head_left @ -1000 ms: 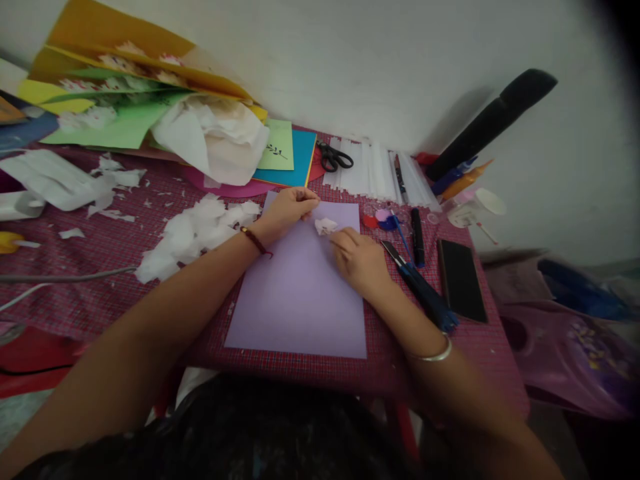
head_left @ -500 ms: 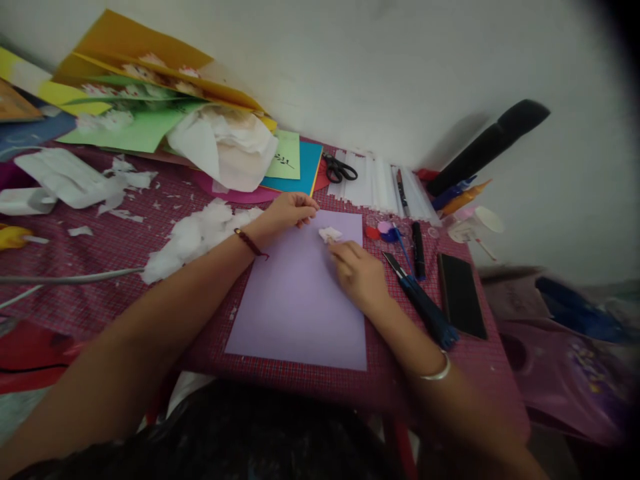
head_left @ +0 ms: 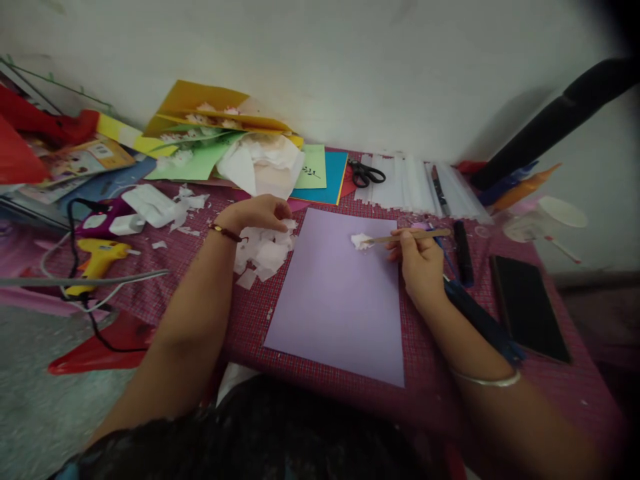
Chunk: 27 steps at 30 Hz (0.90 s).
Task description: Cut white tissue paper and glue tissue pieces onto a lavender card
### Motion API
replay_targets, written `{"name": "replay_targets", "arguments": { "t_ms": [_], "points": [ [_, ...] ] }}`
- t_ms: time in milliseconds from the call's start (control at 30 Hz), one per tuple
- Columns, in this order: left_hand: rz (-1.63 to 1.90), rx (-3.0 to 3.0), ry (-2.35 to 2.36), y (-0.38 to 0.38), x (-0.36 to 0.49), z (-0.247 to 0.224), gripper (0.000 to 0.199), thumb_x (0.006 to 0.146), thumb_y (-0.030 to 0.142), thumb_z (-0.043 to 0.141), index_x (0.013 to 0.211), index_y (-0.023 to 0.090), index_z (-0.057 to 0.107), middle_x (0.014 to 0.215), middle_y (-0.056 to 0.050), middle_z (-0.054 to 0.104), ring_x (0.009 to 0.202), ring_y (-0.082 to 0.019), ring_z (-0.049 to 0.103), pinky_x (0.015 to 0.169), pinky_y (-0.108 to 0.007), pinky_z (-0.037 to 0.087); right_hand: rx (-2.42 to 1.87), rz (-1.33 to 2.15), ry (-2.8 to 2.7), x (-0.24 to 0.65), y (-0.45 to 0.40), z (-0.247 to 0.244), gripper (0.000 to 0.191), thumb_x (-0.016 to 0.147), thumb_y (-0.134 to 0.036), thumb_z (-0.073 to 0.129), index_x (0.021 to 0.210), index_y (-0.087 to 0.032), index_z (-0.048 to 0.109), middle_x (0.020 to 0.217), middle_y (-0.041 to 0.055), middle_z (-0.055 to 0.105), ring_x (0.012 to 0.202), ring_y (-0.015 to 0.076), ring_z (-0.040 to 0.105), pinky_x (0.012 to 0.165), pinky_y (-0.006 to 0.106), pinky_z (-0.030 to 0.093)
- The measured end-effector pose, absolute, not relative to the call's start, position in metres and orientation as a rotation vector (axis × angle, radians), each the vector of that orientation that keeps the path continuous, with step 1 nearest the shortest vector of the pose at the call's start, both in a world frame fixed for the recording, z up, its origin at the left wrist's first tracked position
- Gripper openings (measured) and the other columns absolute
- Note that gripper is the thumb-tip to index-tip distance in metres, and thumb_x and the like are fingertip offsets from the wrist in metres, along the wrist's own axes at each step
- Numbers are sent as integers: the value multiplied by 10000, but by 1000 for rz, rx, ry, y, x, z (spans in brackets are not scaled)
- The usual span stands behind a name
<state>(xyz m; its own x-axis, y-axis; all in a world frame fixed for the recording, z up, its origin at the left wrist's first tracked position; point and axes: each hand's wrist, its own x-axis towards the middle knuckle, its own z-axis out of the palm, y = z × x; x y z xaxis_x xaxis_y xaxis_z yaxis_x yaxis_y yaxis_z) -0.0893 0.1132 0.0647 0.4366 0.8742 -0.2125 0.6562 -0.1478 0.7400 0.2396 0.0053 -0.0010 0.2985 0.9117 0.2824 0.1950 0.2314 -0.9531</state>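
A purple sheet of paper [head_left: 335,300] lies on the checked tablecloth. Near its upper right part sits a small white crumpled tuft [head_left: 361,241]. My right hand [head_left: 417,260] grips a thin wooden stick [head_left: 435,234], whose left tip touches the tuft. Over a pile of white paper pieces [head_left: 263,250], left of the sheet, is my left hand [head_left: 263,213]; its fingers are bent together at the pile's upper edge, and what they hold, if anything, is too small to make out.
Black scissors [head_left: 365,175] and clear plastic strips [head_left: 405,183] lie behind the sheet. A marker [head_left: 463,253] and a dark phone [head_left: 530,307] are at the right. A yellow glue gun [head_left: 100,263] lies left, colored papers [head_left: 200,157] at the back.
My left hand has moved from the sheet's top edge to the white pieces. My right hand has shifted right of the tuft, and the stick now shows plainly. The view has turned left.
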Motion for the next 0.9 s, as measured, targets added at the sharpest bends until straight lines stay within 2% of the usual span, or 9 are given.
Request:
{"name": "replay_targets", "arguments": {
  "t_ms": [133,333,500,633,800,900],
  "points": [
    [268,2014,1356,114,-84,62,242,578,24,762,796,131,764,709,-7,723,637,-122,575,611,-192,386,-1259,579,-1342,236,-1,10,280,959,-451,543,916,-204,667,703,7,667,531,148,584,534,304,457],
    [289,1932,1393,112,-85,62,21,658,130,745,668,125,763,572,-31,675,519,-120,536,517,-231,333,-1245,553,-1328,237,-3,14,270,946,-471,563,885,-231,672,677,16,670,516,170,588,503,324,464],
    [531,1999,1454,109,-83,69,103,739,167,701,644,134,725,542,4,603,521,-94,462,514,-237,319,-1241,588,-1259,242,-3,16,276,945,-470,569,889,-221,673,687,14,663,520,159,580,509,321,458],
    [801,1861,1265,99,-63,79,146,749,236,743,641,154,687,564,15,564,516,-77,436,500,-236,306,-1168,649,-1152,243,-3,16,282,923,-478,602,871,-210,671,665,1,668,500,135,578,486,289,470],
    [728,1588,1011,87,-28,77,64,728,164,746,753,162,687,623,14,604,536,-75,501,537,-229,399,-1101,757,-1031,242,-3,17,255,896,-458,628,869,-206,654,640,-7,691,463,116,576,468,262,475],
    [689,1436,875,83,-12,66,205,673,131,782,835,175,664,700,12,646,578,-77,544,553,-216,429,-1075,786,-1023,241,-6,21,231,899,-442,617,884,-213,646,637,-9,686,475,121,588,484,266,491]
  ]
}}
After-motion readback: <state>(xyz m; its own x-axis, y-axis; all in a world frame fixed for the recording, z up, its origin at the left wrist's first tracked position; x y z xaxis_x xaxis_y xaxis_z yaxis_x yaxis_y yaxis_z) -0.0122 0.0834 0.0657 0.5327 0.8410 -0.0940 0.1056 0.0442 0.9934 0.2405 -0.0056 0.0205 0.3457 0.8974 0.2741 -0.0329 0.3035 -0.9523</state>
